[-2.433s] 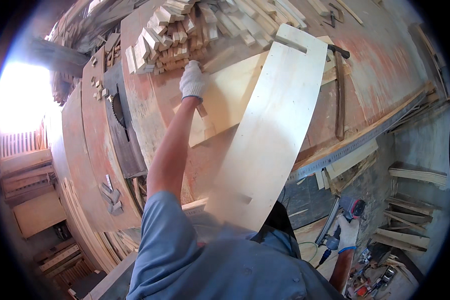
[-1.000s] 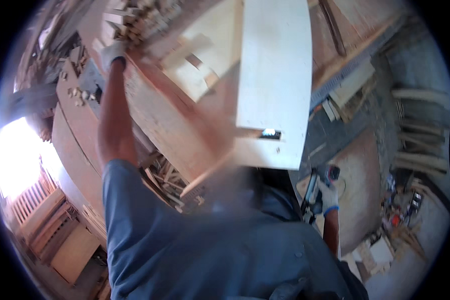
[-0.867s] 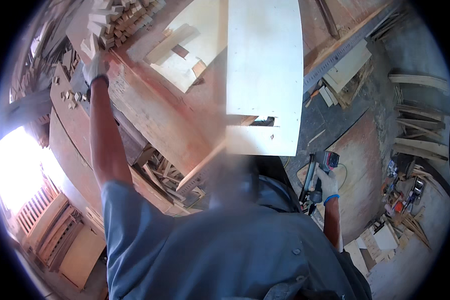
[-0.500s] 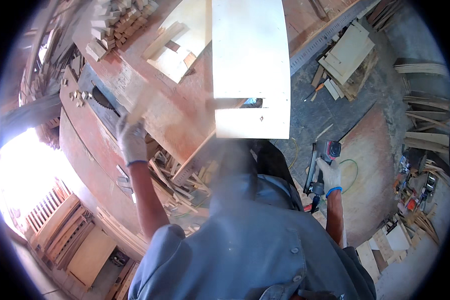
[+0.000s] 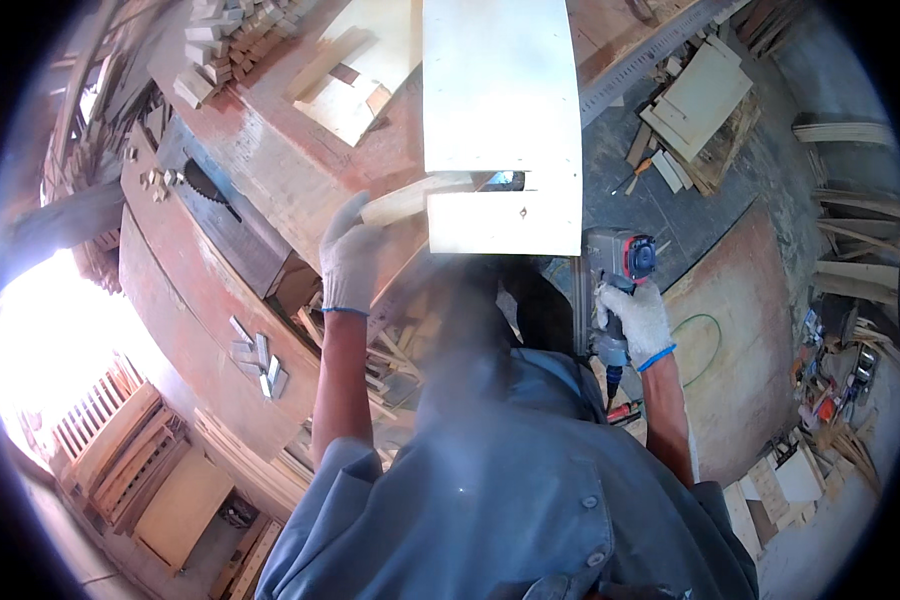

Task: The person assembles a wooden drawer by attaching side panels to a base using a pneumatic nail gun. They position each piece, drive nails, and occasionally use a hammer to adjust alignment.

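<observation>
1. My left hand (image 5: 350, 255), gloved, arm stretched forward, fingers wrapped around a short wood strip (image 5: 410, 200) at the pale board's (image 5: 500, 110) near end.
2. My right hand (image 5: 638, 322), elbow bent, fingers clenched on the nail gun (image 5: 618, 275) beside the board's right corner.

The gloved left hand (image 5: 351, 255) grips a short wooden slat (image 5: 407, 199) that runs under the pale plywood panel (image 5: 500, 110) on the reddish workbench (image 5: 270, 170). The gloved right hand (image 5: 638, 322) holds a grey-and-red nail gun (image 5: 615, 270) just beside the panel's near corner.
</observation>
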`<state>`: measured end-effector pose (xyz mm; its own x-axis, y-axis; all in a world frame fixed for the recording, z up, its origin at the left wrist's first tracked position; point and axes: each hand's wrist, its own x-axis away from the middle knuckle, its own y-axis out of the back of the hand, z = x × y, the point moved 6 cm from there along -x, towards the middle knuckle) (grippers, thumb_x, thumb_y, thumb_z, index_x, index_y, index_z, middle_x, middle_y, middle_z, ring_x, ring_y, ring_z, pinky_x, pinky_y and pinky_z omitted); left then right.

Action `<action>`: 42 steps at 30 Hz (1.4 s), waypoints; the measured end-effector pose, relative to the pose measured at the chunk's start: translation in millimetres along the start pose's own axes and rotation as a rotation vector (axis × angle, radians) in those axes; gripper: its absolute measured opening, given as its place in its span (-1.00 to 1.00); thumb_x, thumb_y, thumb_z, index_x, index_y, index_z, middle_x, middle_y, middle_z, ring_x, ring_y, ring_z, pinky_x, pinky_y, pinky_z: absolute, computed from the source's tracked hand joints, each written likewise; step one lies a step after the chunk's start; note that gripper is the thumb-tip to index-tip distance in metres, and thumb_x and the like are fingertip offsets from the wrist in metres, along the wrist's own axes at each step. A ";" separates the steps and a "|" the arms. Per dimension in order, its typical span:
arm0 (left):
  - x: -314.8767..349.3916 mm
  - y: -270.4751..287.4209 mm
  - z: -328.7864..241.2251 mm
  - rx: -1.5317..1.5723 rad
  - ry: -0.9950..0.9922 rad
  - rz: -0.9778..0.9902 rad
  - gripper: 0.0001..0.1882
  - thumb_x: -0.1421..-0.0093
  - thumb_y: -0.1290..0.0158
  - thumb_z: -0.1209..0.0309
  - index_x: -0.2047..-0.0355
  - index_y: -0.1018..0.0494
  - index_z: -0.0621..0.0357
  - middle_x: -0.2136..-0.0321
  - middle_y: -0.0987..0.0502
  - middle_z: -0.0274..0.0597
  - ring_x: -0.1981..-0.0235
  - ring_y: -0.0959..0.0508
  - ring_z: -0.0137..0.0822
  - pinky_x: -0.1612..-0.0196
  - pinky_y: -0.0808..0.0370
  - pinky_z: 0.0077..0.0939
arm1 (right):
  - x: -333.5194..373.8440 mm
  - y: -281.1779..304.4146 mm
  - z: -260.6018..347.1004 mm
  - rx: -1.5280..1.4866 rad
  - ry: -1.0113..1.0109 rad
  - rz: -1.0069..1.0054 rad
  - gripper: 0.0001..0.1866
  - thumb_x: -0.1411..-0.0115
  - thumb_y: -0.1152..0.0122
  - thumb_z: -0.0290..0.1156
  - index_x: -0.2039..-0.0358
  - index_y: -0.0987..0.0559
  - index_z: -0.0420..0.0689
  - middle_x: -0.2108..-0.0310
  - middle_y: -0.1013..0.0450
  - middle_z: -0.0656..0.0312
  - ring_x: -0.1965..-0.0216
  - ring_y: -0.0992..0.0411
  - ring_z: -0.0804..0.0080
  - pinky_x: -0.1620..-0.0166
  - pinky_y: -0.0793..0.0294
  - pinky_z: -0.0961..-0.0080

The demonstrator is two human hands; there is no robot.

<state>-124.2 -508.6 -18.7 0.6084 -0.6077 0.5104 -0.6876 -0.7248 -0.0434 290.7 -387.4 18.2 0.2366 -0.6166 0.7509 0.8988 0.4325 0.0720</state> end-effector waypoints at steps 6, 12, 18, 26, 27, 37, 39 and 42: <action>-10.0 4.5 -15.0 0.065 0.089 0.111 -0.40 -0.17 -0.05 0.60 -0.27 -0.43 0.41 0.07 -0.61 -0.07 0.14 -0.61 -0.32 0.06 -0.56 -0.51 | 22.0 -10.9 20.3 -0.178 -0.013 -0.005 -0.91 -0.16 -0.28 -0.47 0.35 -0.59 -0.20 0.57 -0.48 0.28 0.55 -0.45 0.51 0.42 -0.40 0.50; -2.8 -46.9 -27.7 -0.071 0.161 0.271 -0.42 -0.17 -0.06 0.57 -0.25 -0.45 0.43 0.07 -0.61 -0.10 0.11 -0.59 -0.36 0.00 -0.53 -0.51 | 30.2 -21.1 36.0 -0.107 -0.087 -0.050 -0.87 -0.16 -0.25 -0.48 0.29 -0.58 -0.22 0.55 -0.48 0.27 0.55 -0.44 0.50 0.40 -0.45 0.49; -2.3 -56.3 -15.1 -0.056 0.199 0.275 -0.44 -0.21 -0.08 0.52 -0.24 -0.44 0.43 0.02 -0.59 -0.09 0.08 -0.57 -0.38 -0.03 -0.52 -0.51 | 29.3 -30.0 34.9 -0.106 -0.053 -0.079 -0.87 -0.15 -0.26 -0.49 0.28 -0.59 -0.23 0.55 -0.47 0.28 0.52 -0.44 0.52 0.39 -0.43 0.54; 4.8 -64.9 -21.8 -0.171 0.167 0.287 -0.55 -0.30 -0.03 0.50 -0.17 -0.50 0.43 -0.13 -0.56 -0.02 -0.11 -0.53 -0.33 -0.18 -0.45 -0.47 | 31.7 -36.8 33.2 -0.157 -0.058 -0.109 -0.75 -0.14 -0.22 -0.56 0.13 -0.56 -0.26 0.50 -0.49 0.26 0.47 -0.46 0.53 0.38 -0.43 0.55; 2.2 -63.9 -17.8 -0.209 0.162 0.310 -0.56 -0.31 -0.02 0.50 -0.17 -0.51 0.43 -0.13 -0.55 -0.02 -0.13 -0.52 -0.32 -0.19 -0.44 -0.47 | 32.3 -38.1 34.5 -0.157 -0.062 -0.110 -0.73 -0.14 -0.21 -0.56 0.11 -0.55 -0.26 0.50 -0.49 0.26 0.46 -0.46 0.53 0.37 -0.44 0.55; 14.3 -71.9 -25.7 -0.256 0.166 0.288 -0.50 -0.33 -0.02 0.42 -0.25 -0.44 0.35 -0.17 -0.51 -0.07 -0.18 -0.47 -0.29 -0.27 -0.37 -0.44 | 39.1 -28.2 21.0 -0.066 -0.121 -0.207 -0.61 -0.14 -0.20 -0.59 -0.02 -0.52 -0.30 0.38 -0.51 0.24 0.41 -0.50 0.50 0.35 -0.48 0.52; 12.8 -71.7 -24.6 -0.245 0.155 0.316 -0.49 -0.34 -0.03 0.41 -0.27 -0.42 0.34 -0.18 -0.49 -0.08 -0.18 -0.46 -0.31 -0.27 -0.36 -0.43 | 38.7 -26.5 21.0 -0.001 -0.080 -0.210 -0.64 -0.20 -0.19 -0.59 -0.03 -0.48 -0.28 0.39 -0.50 0.21 0.42 -0.50 0.44 0.32 -0.51 0.46; 11.3 -76.1 -21.5 -0.196 0.175 0.347 -0.49 -0.34 -0.04 0.42 -0.28 -0.40 0.33 -0.17 -0.49 -0.09 -0.18 -0.46 -0.33 -0.26 -0.37 -0.44 | 33.9 -26.4 21.3 -0.008 -0.089 -0.221 -0.68 -0.24 -0.22 -0.57 -0.02 -0.52 -0.27 0.39 -0.51 0.24 0.38 -0.48 0.48 0.28 -0.48 0.51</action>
<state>-73.4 -453.4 8.9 0.2628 -0.7282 0.6330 -0.9122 -0.4012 -0.0829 267.2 -405.7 55.8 0.0007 -0.6354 0.7721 0.9282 0.2876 0.2359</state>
